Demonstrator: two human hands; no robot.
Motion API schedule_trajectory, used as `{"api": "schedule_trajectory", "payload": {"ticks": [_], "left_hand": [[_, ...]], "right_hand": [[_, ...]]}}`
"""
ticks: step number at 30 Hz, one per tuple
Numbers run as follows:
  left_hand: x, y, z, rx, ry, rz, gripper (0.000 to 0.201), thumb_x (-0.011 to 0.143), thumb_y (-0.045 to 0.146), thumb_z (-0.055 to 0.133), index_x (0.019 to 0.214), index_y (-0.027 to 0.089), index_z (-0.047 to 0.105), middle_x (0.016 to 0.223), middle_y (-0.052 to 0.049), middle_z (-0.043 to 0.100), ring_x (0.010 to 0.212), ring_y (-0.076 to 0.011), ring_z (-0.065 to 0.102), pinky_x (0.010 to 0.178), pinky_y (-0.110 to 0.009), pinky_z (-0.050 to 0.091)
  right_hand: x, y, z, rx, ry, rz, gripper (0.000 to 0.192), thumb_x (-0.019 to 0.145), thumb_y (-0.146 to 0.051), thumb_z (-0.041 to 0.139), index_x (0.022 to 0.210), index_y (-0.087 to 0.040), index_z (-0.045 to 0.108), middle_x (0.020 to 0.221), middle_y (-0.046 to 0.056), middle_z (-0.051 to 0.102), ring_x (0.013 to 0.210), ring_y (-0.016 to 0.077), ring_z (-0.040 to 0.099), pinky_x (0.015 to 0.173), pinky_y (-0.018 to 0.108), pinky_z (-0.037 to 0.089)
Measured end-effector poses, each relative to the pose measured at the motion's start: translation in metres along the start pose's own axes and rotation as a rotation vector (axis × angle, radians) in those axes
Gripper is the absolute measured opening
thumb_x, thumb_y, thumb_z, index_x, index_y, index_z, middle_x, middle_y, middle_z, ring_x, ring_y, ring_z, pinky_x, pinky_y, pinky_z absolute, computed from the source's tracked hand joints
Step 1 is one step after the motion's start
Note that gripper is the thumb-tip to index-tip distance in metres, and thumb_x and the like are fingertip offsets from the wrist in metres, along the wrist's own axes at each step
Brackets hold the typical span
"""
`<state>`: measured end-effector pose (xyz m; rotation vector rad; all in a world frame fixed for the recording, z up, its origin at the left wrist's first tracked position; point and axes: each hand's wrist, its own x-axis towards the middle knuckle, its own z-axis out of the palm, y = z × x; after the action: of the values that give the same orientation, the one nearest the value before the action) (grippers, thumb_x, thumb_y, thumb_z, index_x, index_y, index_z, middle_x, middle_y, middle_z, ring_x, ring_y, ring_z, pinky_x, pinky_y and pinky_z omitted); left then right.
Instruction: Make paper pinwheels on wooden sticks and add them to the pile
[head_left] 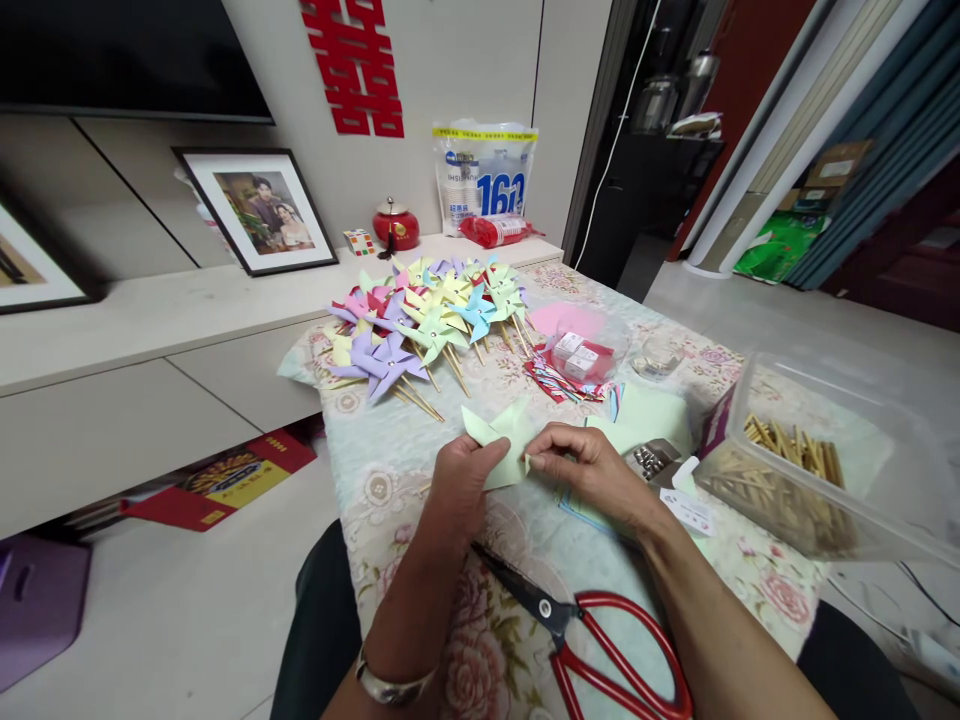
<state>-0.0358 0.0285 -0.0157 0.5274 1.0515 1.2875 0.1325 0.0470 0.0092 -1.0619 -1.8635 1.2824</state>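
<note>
Evidently, in the head view, you held a pale green paper piece [501, 440] over the table [390, 470], just above centre of the picture. Your left hand [463, 488] pinched its lower left edge between thumb and fingers, and your right hand [592, 475] pinched a folded tip on its right side with thumb and forefinger. Both hands were closed on the paper, close together but not touching.

At eleven o'clock from your hands lay a heap of finished pinwheels [427, 320] on sticks, in purple, pink, yellow, green and blue. By that heap I judged many were already made, while the piece in your hands was only partly folded and carried no stick. At three o'clock stood a clear plastic box [817, 470] of wooden sticks [787, 445], still well filled. At one o'clock sat a small clear tub [585, 350] with little boxes in it, and more green paper sheets [652, 415] lay just beyond your right hand. At six o'clock, near your forearms, red-handled scissors [600, 640] lay shut on the flowered cloth.
</note>
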Motion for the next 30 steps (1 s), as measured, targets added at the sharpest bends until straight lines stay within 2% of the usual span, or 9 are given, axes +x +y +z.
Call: {"api": "schedule_trajectory", "payload": {"ticks": [3,8,19,30], "left_hand": [[0.0017,-0.0031,-0.0004,0.014,0.002,0.008,0.037,0.055,0.026,0.083,0.087,0.010,0.075,0.069,-0.003,0.073,0.058,-0.0144,0.061,0.060,-0.025,0.047],[0.0037,-0.0068,-0.0003,0.062,-0.018,0.024,0.033,0.057,0.026,0.081,0.084,0.008,0.075,0.065,-0.004,0.072,0.056,-0.0144,0.061,0.058,-0.024,0.048],[0.0010,-0.0059,0.0039,0.119,-0.037,0.034,0.026,0.059,0.025,0.079,0.080,0.011,0.075,0.061,-0.001,0.071,0.055,-0.0143,0.062,0.056,-0.024,0.049],[-0.0018,-0.0032,0.0059,0.174,-0.060,0.033,0.027,0.057,0.025,0.079,0.079,0.011,0.074,0.059,-0.001,0.070,0.052,-0.0134,0.060,0.053,-0.022,0.047]], "right_hand": [[0.0004,0.0023,0.0023,0.005,0.014,0.066,0.018,0.083,-0.033,0.065,0.080,-0.016,0.069,0.070,-0.001,0.059,0.065,0.0128,0.047,0.060,0.026,0.035],[0.0023,0.0046,0.0047,-0.013,0.063,0.104,0.019,0.080,-0.034,0.064,0.074,-0.016,0.064,0.061,-0.004,0.050,0.057,0.0107,0.039,0.054,0.024,0.030],[0.0038,0.0067,0.0099,-0.037,0.143,0.150,0.017,0.075,-0.033,0.062,0.070,-0.016,0.061,0.061,-0.004,0.051,0.056,0.0103,0.040,0.053,0.024,0.032],[0.0049,0.0098,0.0099,-0.053,0.133,0.163,0.016,0.074,-0.032,0.061,0.069,-0.017,0.060,0.060,-0.004,0.051,0.055,0.0107,0.041,0.052,0.024,0.032]]}}
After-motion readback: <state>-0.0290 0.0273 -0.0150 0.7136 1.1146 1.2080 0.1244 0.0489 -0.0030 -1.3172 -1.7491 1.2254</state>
